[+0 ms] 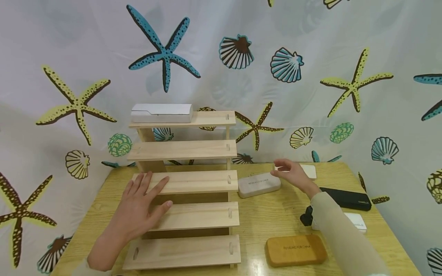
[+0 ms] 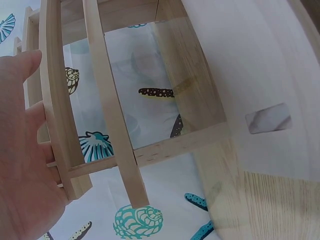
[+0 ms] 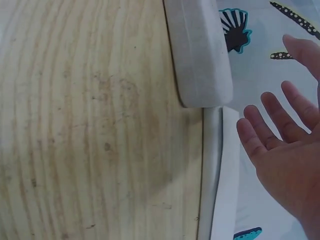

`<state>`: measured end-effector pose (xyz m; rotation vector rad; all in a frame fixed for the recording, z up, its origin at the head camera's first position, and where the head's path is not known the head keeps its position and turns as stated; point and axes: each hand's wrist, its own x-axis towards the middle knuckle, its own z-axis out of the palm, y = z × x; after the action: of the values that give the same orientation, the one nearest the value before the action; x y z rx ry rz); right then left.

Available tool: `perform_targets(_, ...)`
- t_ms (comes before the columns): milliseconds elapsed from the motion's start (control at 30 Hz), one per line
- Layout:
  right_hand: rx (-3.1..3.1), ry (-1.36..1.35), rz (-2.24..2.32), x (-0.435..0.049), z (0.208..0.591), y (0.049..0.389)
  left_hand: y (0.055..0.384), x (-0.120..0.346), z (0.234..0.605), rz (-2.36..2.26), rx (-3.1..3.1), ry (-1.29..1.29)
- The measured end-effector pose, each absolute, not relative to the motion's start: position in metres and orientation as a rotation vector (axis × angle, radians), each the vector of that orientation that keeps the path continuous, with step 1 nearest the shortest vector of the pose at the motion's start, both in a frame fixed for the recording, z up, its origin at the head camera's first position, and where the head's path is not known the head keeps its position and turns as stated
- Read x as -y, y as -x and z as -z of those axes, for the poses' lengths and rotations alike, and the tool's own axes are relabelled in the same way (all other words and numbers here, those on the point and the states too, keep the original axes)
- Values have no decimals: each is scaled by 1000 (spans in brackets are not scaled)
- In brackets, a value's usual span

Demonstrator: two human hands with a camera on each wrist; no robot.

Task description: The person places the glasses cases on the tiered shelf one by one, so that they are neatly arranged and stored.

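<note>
My left hand rests with fingers spread on the left part of a stepped wooden shelf rack, at its middle board. In the left wrist view, fingers of the left hand lie along the edge of the rack. Empty and loosely bent, my right hand hovers just right of a grey glasses case. Partly behind that hand lies a flat white case. The right wrist view has the right hand apart from the grey case and the white case.
A white glasses case sits on the rack's top board. Toward the front of the table lies a tan case. A black case, another white case and a small black item are around the right forearm.
</note>
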<state>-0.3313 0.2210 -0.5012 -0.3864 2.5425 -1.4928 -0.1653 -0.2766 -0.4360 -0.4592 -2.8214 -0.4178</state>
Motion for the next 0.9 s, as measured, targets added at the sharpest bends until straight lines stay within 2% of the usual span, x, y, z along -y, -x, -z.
perform_targets(400,-2470,286,1493,-218,522,328,166,276,439,414,2809,455)
perform_targets(900,-2545,308,1399,-212,535,336,166,277,439,414,2805,458)
